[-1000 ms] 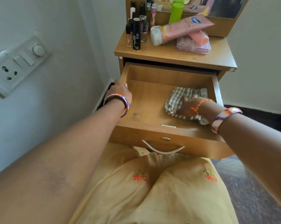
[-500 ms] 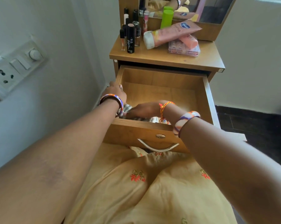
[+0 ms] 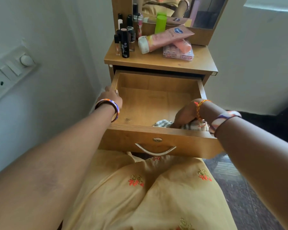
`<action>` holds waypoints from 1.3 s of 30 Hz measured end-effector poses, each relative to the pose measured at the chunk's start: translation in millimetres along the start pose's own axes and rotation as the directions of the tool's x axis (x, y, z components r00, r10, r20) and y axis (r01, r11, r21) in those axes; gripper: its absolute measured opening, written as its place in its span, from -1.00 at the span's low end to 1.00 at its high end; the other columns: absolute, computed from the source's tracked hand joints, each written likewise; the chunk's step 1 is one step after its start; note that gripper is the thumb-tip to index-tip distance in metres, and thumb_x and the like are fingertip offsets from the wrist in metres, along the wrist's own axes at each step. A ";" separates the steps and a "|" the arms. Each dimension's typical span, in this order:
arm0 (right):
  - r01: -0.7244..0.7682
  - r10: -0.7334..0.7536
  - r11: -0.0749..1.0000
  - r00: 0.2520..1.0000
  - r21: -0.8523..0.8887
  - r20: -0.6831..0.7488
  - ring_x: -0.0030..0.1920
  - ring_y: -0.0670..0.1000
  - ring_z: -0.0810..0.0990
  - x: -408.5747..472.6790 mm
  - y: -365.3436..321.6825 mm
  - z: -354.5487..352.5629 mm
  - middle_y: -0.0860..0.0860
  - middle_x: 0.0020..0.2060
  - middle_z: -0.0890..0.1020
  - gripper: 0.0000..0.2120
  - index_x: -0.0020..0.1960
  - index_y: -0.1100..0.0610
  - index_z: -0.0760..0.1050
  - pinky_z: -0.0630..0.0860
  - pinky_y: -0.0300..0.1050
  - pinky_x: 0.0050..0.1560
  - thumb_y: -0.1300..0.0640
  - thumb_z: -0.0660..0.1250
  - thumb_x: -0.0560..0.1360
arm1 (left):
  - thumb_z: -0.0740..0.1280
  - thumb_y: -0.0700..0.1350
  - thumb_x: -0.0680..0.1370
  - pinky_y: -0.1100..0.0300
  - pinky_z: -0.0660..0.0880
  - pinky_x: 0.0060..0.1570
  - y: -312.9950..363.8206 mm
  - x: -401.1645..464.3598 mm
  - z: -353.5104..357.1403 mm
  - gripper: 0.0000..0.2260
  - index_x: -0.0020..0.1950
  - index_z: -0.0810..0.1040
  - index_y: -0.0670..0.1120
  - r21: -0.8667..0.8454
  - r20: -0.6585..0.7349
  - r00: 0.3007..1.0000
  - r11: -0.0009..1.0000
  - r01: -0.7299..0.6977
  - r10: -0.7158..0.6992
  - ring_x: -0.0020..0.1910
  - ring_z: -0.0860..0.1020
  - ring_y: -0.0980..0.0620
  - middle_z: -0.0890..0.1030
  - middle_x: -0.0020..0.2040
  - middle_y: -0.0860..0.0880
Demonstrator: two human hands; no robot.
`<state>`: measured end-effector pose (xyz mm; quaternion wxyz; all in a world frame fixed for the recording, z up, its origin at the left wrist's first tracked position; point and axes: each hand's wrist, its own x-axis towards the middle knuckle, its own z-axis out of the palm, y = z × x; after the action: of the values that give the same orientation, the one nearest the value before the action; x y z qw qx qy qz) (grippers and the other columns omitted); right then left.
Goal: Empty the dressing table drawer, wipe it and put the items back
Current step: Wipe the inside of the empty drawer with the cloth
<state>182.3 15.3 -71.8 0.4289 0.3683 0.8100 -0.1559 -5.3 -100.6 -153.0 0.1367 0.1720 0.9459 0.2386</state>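
The wooden drawer [image 3: 158, 81] of the dressing table is pulled out, and its floor is bare apart from a checked cloth [image 3: 163, 123]. My right hand [image 3: 185, 114] presses that cloth down in the front right corner, partly hidden behind the drawer's front panel. My left hand [image 3: 111, 96] grips the top of the drawer's left wall. On the tabletop [image 3: 156, 61] stand several dark cosmetic bottles [image 3: 124, 43], with a pink tube [image 3: 164, 38], a smaller pink tube [image 3: 183, 45], a clear box [image 3: 178, 54] and a green bottle [image 3: 160, 24].
A mirror [image 3: 181, 9] rises behind the tabletop. A switch panel [image 3: 9, 70] sits on the wall to the left. The drawer's metal handle [image 3: 154, 151] hangs just above my knees in yellow fabric. Dark floor lies to the right.
My right hand has swept the cloth from the back right of the drawer to the front left, then along the front to the right corner. My left hand stayed on the drawer's left wall.
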 end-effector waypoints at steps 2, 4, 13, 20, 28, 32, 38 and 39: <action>0.170 -0.139 0.970 0.975 0.176 -0.172 -0.05 0.03 0.42 13.2 -9.4 9.0 0.10 0.09 0.49 -0.69 0.25 0.23 0.41 0.46 -0.26 -0.17 0.11 0.04 0.62 | -0.03 -0.01 0.66 -0.09 0.41 0.17 -1.7 0.6 -2.4 -0.61 0.35 0.29 -0.24 -0.032 0.015 1.000 0.999 0.004 -0.004 0.23 0.47 -0.26 0.46 0.28 -0.26; 0.396 -0.225 0.855 0.865 0.334 -0.449 -0.16 0.03 0.39 20.9 -23.1 14.2 0.11 0.08 0.47 -0.74 0.14 0.21 0.44 0.36 -0.38 -0.42 0.33 0.01 0.61 | -0.03 0.03 0.66 -0.06 0.39 0.17 -4.3 2.9 -6.7 -0.56 0.32 0.37 -0.25 -0.084 0.034 0.999 0.996 0.014 -0.011 0.23 0.47 -0.25 0.49 0.26 -0.26; 0.450 -0.442 0.885 0.893 0.122 -0.088 0.01 0.16 0.64 70.5 -50.6 9.5 0.14 0.09 0.64 -0.55 0.17 0.20 0.49 0.59 0.04 0.09 -0.13 0.18 0.49 | 0.05 0.07 0.64 0.06 0.38 0.10 -11.4 6.6 -14.1 -0.53 0.24 0.48 -0.28 -0.153 0.102 0.994 0.986 0.063 -0.048 0.20 0.50 -0.22 0.54 0.23 -0.24; 0.276 -0.514 0.732 0.824 0.622 0.239 -0.41 -0.07 0.64 38.4 36.0 -1.7 0.07 -0.27 0.70 -0.80 -0.03 0.10 0.64 0.59 -0.25 -0.44 0.17 0.41 0.34 | -0.03 0.02 0.66 -0.02 0.39 0.13 -7.3 0.6 -9.9 -0.54 0.26 0.45 -0.30 -0.109 0.056 0.998 0.994 0.032 -0.026 0.21 0.49 -0.25 0.53 0.21 -0.27; 0.460 -0.469 0.838 0.882 0.295 -0.044 -0.11 -0.05 0.48 8.9 -30.7 5.5 0.06 -0.06 0.52 -0.74 0.20 0.26 0.42 0.44 -0.27 -0.07 0.15 0.11 0.61 | -0.04 0.02 0.66 -0.01 0.40 0.10 -7.0 0.0 -8.6 -0.54 0.26 0.44 -0.30 -0.114 0.060 0.998 0.993 0.026 -0.019 0.20 0.49 -0.25 0.53 0.21 -0.27; 0.476 -0.448 0.868 0.874 0.143 -0.189 -0.18 -0.10 0.42 20.1 -86.3 9.3 0.00 -0.04 0.52 -0.74 -0.06 0.33 0.46 0.36 -0.36 -0.28 0.24 0.04 0.62 | -0.04 0.02 0.66 -0.02 0.32 0.27 -6.9 -1.2 -13.2 -0.53 0.32 0.40 -0.31 -0.107 0.101 0.994 0.993 0.046 -0.035 0.30 0.42 -0.26 0.47 0.31 -0.29; 0.375 -0.354 0.923 0.913 0.080 -0.201 -0.37 -0.11 0.37 30.6 -61.7 4.7 0.10 -0.30 0.52 -0.63 -0.33 0.17 0.37 0.38 -0.30 -0.27 0.18 0.04 0.62 | -0.05 0.00 0.67 -0.01 0.33 0.23 -3.8 -5.7 -14.4 -0.53 0.32 0.39 -0.32 -0.086 0.098 0.995 0.996 0.039 -0.031 0.29 0.43 -0.26 0.48 0.29 -0.28; 0.353 -0.331 0.931 0.924 0.091 -0.192 -0.38 -0.10 0.41 11.7 -51.3 5.3 0.14 -0.33 0.53 -0.59 -0.35 0.24 0.41 0.40 -0.30 -0.20 0.22 0.01 0.62 | -0.06 0.01 0.67 -0.02 0.33 0.22 -3.6 -6.6 -13.9 -0.53 0.32 0.39 -0.31 -0.084 0.095 0.995 0.996 0.038 -0.030 0.28 0.43 -0.26 0.48 0.29 -0.28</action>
<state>143.7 -17.2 -87.5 0.2995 0.2590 0.8848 -0.2457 -5.0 -111.8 -141.8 0.1923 0.1609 0.9301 0.2684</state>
